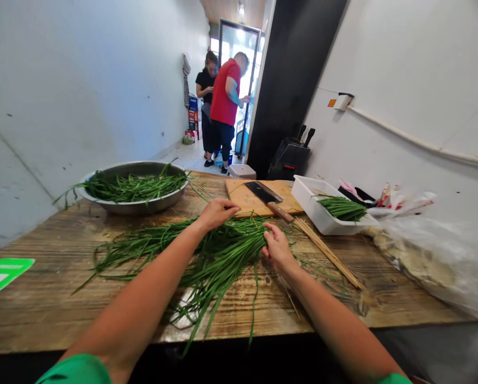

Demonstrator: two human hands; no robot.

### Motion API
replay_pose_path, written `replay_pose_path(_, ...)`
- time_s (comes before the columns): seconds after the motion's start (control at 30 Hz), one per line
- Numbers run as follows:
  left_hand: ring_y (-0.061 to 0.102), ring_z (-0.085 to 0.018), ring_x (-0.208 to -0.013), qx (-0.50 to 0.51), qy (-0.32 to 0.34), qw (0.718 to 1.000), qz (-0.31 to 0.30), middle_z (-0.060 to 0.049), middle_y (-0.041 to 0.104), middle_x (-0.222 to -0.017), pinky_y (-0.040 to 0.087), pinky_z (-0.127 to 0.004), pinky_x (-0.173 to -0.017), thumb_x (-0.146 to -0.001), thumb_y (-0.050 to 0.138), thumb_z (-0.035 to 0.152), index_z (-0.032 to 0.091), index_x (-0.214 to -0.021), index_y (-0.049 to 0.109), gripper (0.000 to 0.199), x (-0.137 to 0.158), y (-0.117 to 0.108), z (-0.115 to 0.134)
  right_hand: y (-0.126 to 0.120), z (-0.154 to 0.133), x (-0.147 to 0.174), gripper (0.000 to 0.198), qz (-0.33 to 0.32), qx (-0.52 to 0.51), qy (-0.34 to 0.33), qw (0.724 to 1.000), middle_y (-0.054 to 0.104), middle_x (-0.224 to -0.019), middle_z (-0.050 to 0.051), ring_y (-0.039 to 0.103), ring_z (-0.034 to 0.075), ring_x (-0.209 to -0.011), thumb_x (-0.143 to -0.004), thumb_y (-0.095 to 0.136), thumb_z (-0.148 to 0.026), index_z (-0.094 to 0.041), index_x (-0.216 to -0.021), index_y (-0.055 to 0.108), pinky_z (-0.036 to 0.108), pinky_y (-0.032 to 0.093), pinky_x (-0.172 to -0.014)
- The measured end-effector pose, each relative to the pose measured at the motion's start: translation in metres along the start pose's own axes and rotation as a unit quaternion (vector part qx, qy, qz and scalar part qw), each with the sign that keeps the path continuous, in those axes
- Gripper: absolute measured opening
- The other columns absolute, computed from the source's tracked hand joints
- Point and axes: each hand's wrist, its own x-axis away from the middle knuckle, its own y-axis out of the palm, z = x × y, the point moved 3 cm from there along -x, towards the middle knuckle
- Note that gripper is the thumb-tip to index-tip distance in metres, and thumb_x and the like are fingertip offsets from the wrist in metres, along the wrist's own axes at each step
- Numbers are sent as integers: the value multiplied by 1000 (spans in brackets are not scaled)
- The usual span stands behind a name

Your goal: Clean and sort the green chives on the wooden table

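Observation:
Long green garlic chives [223, 261] lie in a loose heap on the wooden table, their leaf ends hanging toward the front edge. My right hand [278, 246] is closed around the gathered end of a bunch of them. Over the back of the heap, my left hand [218, 213] is closed with thumb and fingertips pinched together; what is between them is too small to make out. Just behind my hands, a cleaver [268, 196] rests on a wooden cutting board [239, 198], its handle pointing toward me.
A metal basin [143, 207] of chives stands at the left. To the right are thin wooden skewers [329, 253], a white plastic tub [323, 221] with cut chives, and a clear plastic bag [431, 266]. Two people [225, 96] stand by the glass door.

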Motion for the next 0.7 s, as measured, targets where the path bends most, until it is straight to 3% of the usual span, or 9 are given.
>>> replay_pose_path(0.07, 59, -16, -74, -42, 17, 999, -6, -4, 68, -78, 42, -24, -72, -68, 60, 34, 17, -80, 72, 24, -2, -5, -3, 1, 0, 1, 38, -3, -3, 1, 1000, 38, -52, -11, 31, 3, -25, -76, 43, -31, -16, -111, 46, 15, 18, -25)
replay_pose_path(0.2, 56, -13, -74, -76, 107, 980, -151, -3, 65, -77, 40, -22, -73, -70, 60, 32, 20, -77, 72, 18, 2, -5, 4, 1, -2, 2, 37, -1, -9, -2, 1000, 37, -52, -11, 31, 2, -25, -77, 44, -30, -15, -110, 46, 14, 19, -25)
replay_pose_path(0.3, 53, -12, -74, -98, 151, 960, -213, -2, 61, -78, 39, -21, -72, -71, 61, 32, 20, -83, 71, 20, 6, -3, 10, 1, -2, 2, 36, 0, -11, 0, 1000, 37, -52, -11, 31, 2, -25, -77, 45, -29, -15, -110, 46, 14, 19, -26)
replay_pose_path(0.43, 50, -12, -75, -154, 171, 948, -220, -1, 56, -77, 36, -21, -71, -68, 65, 32, 22, -86, 71, 21, 6, 1, 7, 1, 0, 1, 34, -2, -12, 8, 1000, 37, -51, -11, 31, 3, -25, -78, 43, -27, -15, -110, 46, 15, 17, -25)
replay_pose_path(0.57, 48, -12, -76, -135, 198, 953, -187, -1, 51, -77, 35, -21, -73, -70, 64, 34, 24, -84, 70, 19, 5, 2, 4, 1, 1, 0, 33, 0, -18, 8, 1000, 35, -49, -11, 30, 3, -25, -78, 44, -26, -15, -110, 45, 15, 18, -25)
replay_pose_path(0.7, 47, -12, -75, -147, 193, 947, -213, 0, 49, -76, 35, -21, -71, -69, 65, 34, 25, -87, 70, 21, 6, 4, 3, 0, 2, -1, 34, -2, -17, 6, 1000, 38, -51, -11, 32, 3, -25, -78, 45, -27, -16, -110, 46, 15, 19, -26)
